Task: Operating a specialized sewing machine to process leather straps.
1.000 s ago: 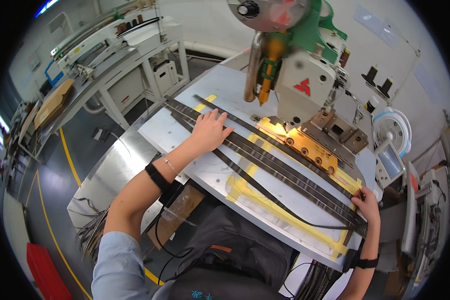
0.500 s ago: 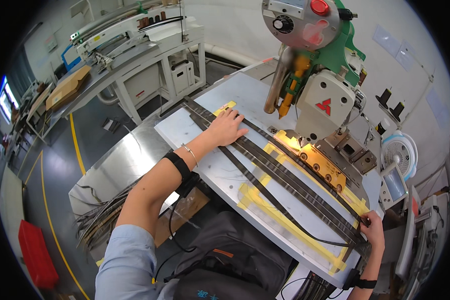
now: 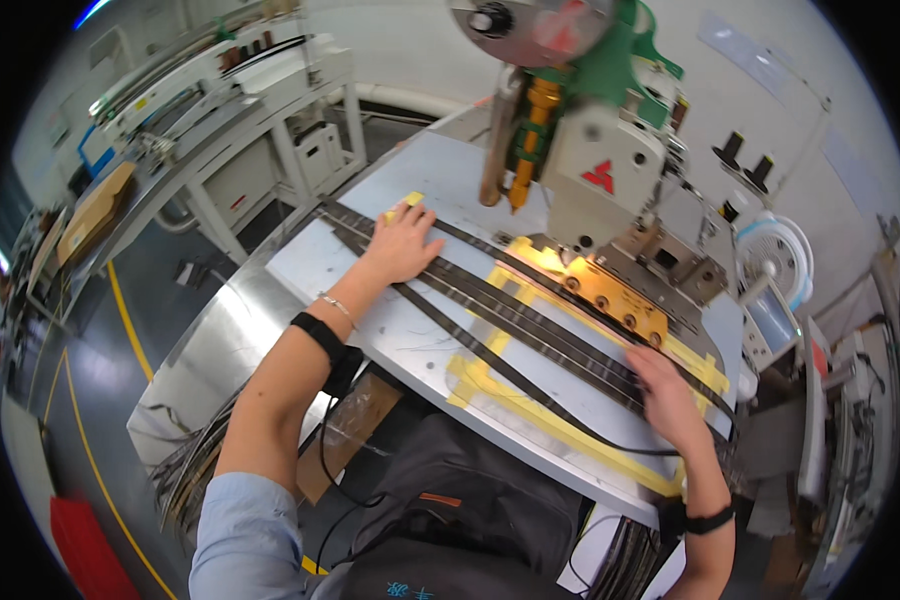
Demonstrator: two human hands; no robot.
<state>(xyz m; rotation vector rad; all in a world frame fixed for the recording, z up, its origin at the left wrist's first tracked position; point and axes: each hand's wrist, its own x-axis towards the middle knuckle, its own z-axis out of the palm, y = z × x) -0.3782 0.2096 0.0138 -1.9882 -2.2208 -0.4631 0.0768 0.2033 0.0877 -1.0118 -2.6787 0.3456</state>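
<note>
Long dark straps [image 3: 515, 322] with lighter cross marks lie side by side, slanting across a pale work plate [image 3: 315, 268]. My left hand [image 3: 402, 245] rests on their far-left part, fingers spread and stretched out, next to a bit of yellow tape [image 3: 407, 205]. Over the right part of the straps is my right hand [image 3: 667, 400], its fingers bent and smeared by motion, so I cannot tell if it grips them. One loose strap [image 3: 490, 358] curves off nearer to me. Another runs along the yellow metal guide [image 3: 615, 297] of a sewing machine.
The green and white sewing machine head [image 3: 600, 150] stands behind the plate, its lamp lighting the guide. At right are a small screen [image 3: 770, 318] and a white fan [image 3: 773, 255]. Bundled straps [image 3: 205, 455] hang at left. Another machine table [image 3: 270, 130] stands at the far left.
My right hand has left the straps' right end and moved left along them. My left hand stays on their far-left part. The whole view has shifted a little.
</note>
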